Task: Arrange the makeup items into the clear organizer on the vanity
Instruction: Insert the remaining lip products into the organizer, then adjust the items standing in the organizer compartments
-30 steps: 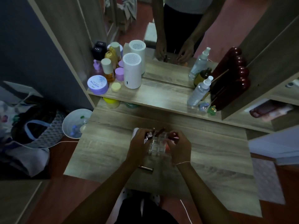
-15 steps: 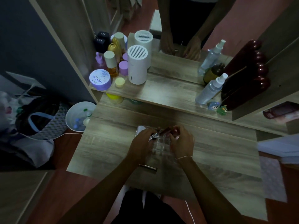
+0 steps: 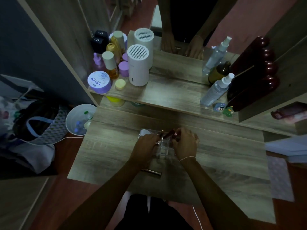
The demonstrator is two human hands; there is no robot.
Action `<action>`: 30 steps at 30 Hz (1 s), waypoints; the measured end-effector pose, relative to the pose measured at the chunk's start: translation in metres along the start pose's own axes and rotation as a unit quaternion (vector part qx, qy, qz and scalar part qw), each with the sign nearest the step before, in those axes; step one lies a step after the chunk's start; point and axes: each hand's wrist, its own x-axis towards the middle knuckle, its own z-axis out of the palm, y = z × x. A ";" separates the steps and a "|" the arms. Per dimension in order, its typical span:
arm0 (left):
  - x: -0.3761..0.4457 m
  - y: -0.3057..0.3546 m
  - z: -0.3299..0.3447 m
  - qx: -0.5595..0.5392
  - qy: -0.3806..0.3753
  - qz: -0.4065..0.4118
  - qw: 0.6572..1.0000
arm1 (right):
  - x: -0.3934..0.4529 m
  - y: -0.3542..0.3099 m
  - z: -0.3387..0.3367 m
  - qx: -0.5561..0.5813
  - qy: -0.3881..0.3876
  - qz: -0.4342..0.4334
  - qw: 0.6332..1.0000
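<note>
Clear acrylic compartmented organizer [image 3: 163,149] sits mid-table [image 3: 232,160] between my hands, several dark-red lipstick tubes [image 3: 169,134] leaning in its far cells. My left hand [image 3: 147,144] grips its left side; my right hand [image 3: 186,143] pinches one tube.

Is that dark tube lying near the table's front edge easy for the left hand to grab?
Probably yes. The dark tube lies alone on bare vanity top, just below the left hand, nothing over it. That hand looks busy at the clear organizer and would need to let go first.
</note>
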 end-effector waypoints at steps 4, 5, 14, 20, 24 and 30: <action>-0.001 -0.002 0.003 0.048 -0.008 0.020 0.999 | -0.004 0.000 -0.003 -0.016 -0.014 -0.007 1.000; -0.002 -0.003 0.004 0.046 0.004 0.018 0.999 | -0.005 0.000 -0.004 -0.022 -0.018 -0.009 1.000; -0.031 -0.012 -0.005 0.068 0.058 0.022 0.996 | -0.051 0.000 -0.004 0.077 0.130 -0.131 0.980; -0.070 -0.042 -0.016 0.066 0.086 -0.034 0.994 | -0.089 0.007 0.035 -0.042 -0.171 -0.213 0.961; -0.089 -0.056 -0.014 0.081 0.044 -0.046 0.995 | -0.104 -0.004 0.051 -0.033 -0.184 -0.222 0.957; -0.099 -0.054 -0.007 0.108 -0.023 -0.018 0.994 | -0.104 -0.005 0.057 -0.051 -0.187 -0.205 0.959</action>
